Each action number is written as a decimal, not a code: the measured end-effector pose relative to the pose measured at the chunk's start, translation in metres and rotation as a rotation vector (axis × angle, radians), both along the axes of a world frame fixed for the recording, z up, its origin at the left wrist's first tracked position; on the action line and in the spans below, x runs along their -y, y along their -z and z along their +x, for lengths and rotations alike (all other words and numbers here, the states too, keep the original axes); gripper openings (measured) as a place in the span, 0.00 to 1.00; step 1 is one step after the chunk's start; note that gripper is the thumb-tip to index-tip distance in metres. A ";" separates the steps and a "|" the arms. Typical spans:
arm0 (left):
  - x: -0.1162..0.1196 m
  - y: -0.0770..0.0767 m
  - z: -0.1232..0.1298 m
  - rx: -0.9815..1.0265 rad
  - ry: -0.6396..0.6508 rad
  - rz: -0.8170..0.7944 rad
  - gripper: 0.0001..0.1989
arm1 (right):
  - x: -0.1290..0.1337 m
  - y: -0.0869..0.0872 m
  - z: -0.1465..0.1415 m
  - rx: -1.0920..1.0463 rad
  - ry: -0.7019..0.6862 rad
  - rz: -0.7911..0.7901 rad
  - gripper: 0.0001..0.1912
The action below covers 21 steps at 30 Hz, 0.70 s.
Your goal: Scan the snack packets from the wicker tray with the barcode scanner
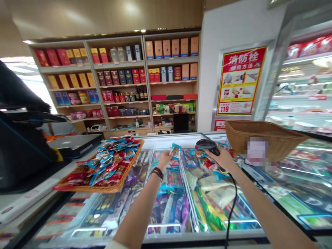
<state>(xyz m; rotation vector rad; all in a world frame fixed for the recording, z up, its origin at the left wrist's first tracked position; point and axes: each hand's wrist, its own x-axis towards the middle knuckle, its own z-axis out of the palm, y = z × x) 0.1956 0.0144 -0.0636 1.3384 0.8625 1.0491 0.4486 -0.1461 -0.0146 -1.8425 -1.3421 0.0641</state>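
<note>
Pinched in my left hand (pixel 165 160) is a small blue snack packet (pixel 176 150), raised over the glass-topped freezer (pixel 163 238). My right hand (pixel 222 159) grips a black barcode scanner (pixel 208 146), whose head points left toward the packet. The scanner's cable (pixel 232 207) hangs down past the freezer's front edge. Several red and blue packets (pixel 206 160) lie on the glass beneath the scanner. On the left, an orange wicker tray (pixel 114 187) bears a heap of similar red and blue packets (pixel 109 162).
To the right stands a brown woven basket (pixel 264 133) on the freezer. A dark machine (pixel 23 148) and a flat black-and-silver device (pixel 75 143) occupy the left counter. Shelves (pixel 116 64) of boxed goods line the back; a lit display cooler (pixel 303 100) is at far right.
</note>
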 end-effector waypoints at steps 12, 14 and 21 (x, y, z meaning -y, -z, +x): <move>0.045 0.009 0.131 -0.173 0.226 0.229 0.17 | 0.075 0.012 0.083 -0.180 0.256 -0.015 0.22; 0.040 0.013 0.126 -0.231 0.070 0.367 0.20 | 0.074 0.013 0.081 -0.169 0.268 -0.001 0.21; 0.003 -0.003 0.031 -0.394 -0.238 0.573 0.23 | 0.025 0.019 0.046 -0.179 0.194 0.054 0.22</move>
